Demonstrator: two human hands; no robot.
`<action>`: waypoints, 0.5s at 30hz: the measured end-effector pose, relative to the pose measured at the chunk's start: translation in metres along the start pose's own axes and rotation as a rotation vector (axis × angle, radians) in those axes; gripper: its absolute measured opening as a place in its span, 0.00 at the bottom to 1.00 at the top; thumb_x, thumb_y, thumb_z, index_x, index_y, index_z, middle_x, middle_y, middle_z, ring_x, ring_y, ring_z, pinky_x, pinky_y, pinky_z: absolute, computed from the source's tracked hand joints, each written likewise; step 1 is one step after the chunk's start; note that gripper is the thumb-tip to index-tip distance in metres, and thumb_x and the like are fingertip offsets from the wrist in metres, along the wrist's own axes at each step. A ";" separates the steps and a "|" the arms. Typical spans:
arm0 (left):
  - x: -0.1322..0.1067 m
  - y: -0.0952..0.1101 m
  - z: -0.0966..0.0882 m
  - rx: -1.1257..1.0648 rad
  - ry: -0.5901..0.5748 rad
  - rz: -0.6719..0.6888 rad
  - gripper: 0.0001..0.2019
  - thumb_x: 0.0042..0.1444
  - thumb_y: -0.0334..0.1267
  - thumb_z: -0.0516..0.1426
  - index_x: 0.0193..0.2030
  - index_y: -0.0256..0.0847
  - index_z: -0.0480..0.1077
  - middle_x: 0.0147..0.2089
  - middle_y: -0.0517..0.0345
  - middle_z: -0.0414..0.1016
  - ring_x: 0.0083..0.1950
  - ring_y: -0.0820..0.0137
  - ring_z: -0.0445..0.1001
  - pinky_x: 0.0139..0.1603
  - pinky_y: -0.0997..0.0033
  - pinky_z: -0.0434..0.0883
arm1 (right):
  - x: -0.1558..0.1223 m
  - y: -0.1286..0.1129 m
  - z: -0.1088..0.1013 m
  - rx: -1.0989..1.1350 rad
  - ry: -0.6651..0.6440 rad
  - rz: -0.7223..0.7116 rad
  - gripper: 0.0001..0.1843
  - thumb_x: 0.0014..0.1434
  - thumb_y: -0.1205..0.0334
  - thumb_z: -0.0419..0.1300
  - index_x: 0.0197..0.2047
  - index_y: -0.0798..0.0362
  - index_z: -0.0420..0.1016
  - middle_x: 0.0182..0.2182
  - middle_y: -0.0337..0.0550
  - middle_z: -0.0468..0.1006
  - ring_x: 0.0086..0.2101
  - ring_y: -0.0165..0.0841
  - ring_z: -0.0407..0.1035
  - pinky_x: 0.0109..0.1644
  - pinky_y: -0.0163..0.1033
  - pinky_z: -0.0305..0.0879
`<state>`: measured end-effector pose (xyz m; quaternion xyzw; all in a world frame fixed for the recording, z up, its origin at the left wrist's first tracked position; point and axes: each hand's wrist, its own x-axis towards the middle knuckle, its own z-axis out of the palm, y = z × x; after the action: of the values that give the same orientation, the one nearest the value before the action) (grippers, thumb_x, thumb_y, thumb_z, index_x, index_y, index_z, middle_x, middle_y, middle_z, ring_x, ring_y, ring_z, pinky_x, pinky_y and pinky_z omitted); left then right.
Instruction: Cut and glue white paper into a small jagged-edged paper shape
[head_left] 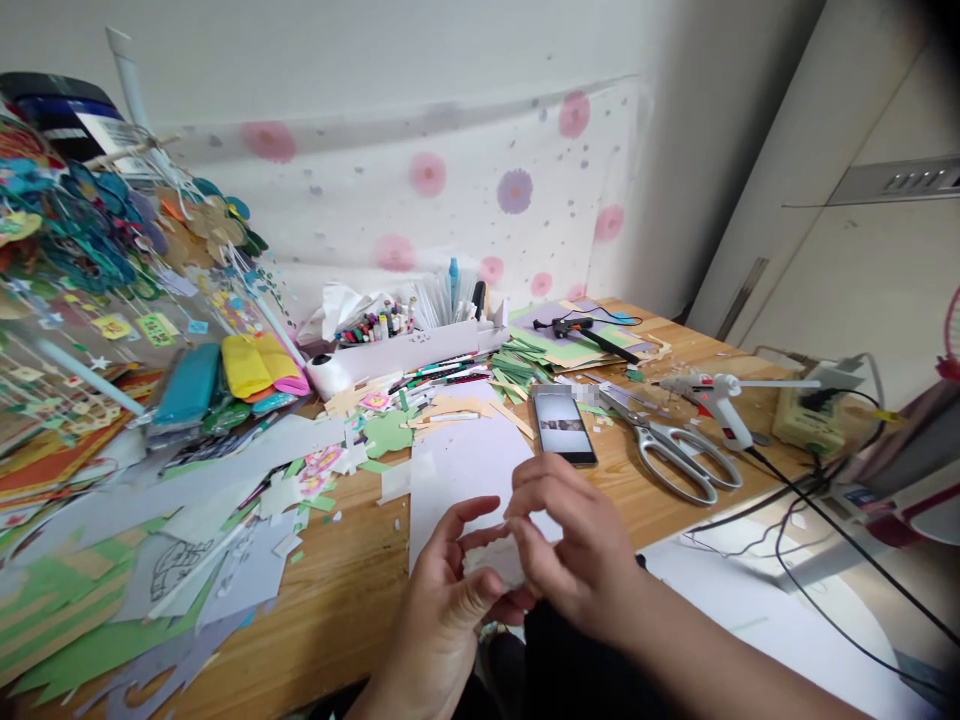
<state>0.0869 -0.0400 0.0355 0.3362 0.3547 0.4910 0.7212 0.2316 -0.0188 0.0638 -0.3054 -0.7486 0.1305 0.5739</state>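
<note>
Close to the table's front edge, my left hand is closed on a small white piece, which looks like paper or card with an uneven edge. Fingers cover much of it, so its full shape is hidden. My right hand meets it from the right, thumb and index fingertips pinched together over its upper edge. What that pinch holds, if anything, is too small to make out. Beneath and beyond both hands lies a pale lilac sheet. A phone with a lit screen rests just past my right hand.
Large scissors lie right of the phone, beside a white glue gun with a trailing cable. A black-handled tool sits farther back. Paper scraps cover the left side. Behind stands a box of markers; hanging paper decorations fill the upper left.
</note>
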 end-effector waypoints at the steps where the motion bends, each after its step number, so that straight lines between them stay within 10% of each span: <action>1: -0.001 0.001 -0.001 0.010 0.005 -0.008 0.30 0.35 0.46 0.71 0.48 0.47 0.71 0.39 0.56 0.78 0.28 0.70 0.76 0.25 0.76 0.69 | 0.002 0.001 -0.004 0.036 0.025 0.034 0.06 0.55 0.73 0.54 0.31 0.54 0.68 0.29 0.42 0.69 0.32 0.32 0.66 0.36 0.39 0.62; 10: 0.004 0.022 -0.013 0.009 0.157 0.046 0.23 0.48 0.48 0.65 0.48 0.41 0.70 0.48 0.47 0.78 0.34 0.71 0.76 0.32 0.75 0.72 | -0.028 0.038 -0.088 0.178 0.061 0.401 0.04 0.60 0.65 0.59 0.32 0.52 0.70 0.23 0.39 0.71 0.25 0.30 0.66 0.28 0.34 0.63; 15: 0.020 0.024 -0.018 0.364 0.095 0.016 0.13 0.53 0.42 0.62 0.45 0.43 0.73 0.45 0.51 0.77 0.44 0.64 0.74 0.43 0.66 0.71 | -0.043 0.050 -0.115 0.353 0.154 0.584 0.09 0.58 0.58 0.62 0.30 0.52 0.70 0.21 0.40 0.72 0.23 0.31 0.66 0.26 0.36 0.63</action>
<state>0.0657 -0.0119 0.0425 0.4405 0.4687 0.4396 0.6269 0.3610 -0.0236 0.0386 -0.4117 -0.5499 0.3934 0.6110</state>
